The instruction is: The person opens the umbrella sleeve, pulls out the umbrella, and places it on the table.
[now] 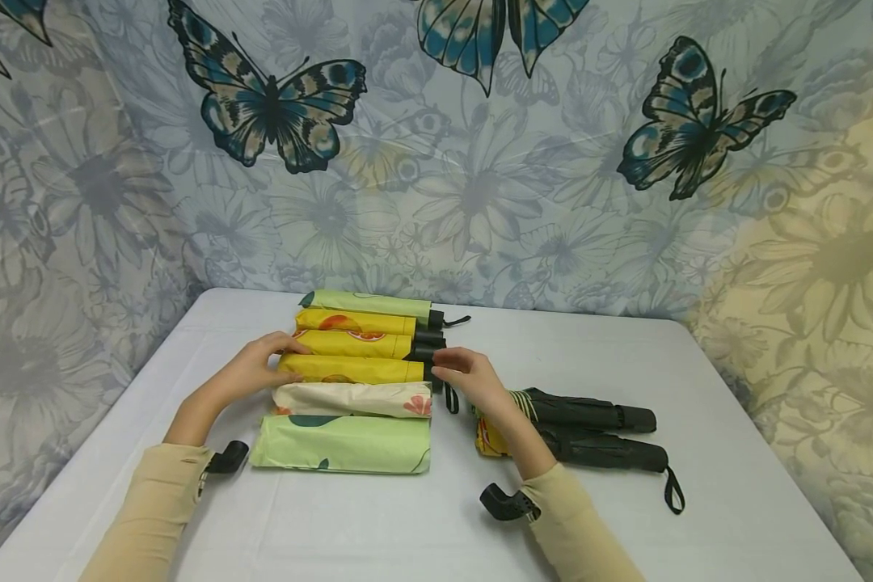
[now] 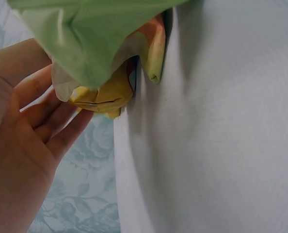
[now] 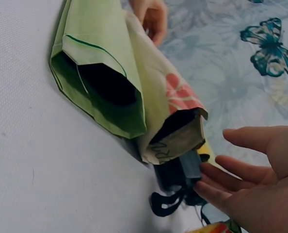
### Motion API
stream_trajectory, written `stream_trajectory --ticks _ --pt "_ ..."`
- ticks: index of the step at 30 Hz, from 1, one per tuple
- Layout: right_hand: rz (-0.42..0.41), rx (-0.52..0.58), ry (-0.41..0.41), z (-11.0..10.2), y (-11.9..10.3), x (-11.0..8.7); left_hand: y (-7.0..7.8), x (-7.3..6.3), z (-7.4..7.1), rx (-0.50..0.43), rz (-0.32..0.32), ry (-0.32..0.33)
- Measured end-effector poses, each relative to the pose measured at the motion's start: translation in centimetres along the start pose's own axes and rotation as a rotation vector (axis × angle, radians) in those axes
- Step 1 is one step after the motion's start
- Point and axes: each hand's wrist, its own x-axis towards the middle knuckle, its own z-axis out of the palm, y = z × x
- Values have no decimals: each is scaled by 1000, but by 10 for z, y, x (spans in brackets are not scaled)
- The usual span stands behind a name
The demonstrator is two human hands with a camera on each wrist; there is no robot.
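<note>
In the head view, folded umbrellas and cloth covers lie side by side in a row. My left hand touches the left end of the nearest yellow-covered umbrella, fingers extended along it. At the other end, my right hand is beside the black handles, thumb and fingers spread apart; in the right wrist view its fingertips touch a black handle with a looped strap. In front lie a cream cover with a pink flower and a light green cover. The green cover's open end is dark inside.
Two dark folded umbrellas lie to the right, partly behind my right forearm. Behind the yellow umbrellas is another light green one. A white-covered table stands against a butterfly-print cloth.
</note>
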Motion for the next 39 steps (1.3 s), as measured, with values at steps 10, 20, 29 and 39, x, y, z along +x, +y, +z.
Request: stream_trajectory --ticks 10,20,29,39 --pt "-10 -16 12 11 1 4 -7 0 -1 -120 -1 -35" --pt "-16 -63 60 22 2 6 -7 0 -1 -123 -3 -56" --pt "-48 -127 104 27 3 4 -6 -1 1 -82 19 -52" --pt "-41 -158 109 28 5 4 -8 0 1 -83 18 -48"
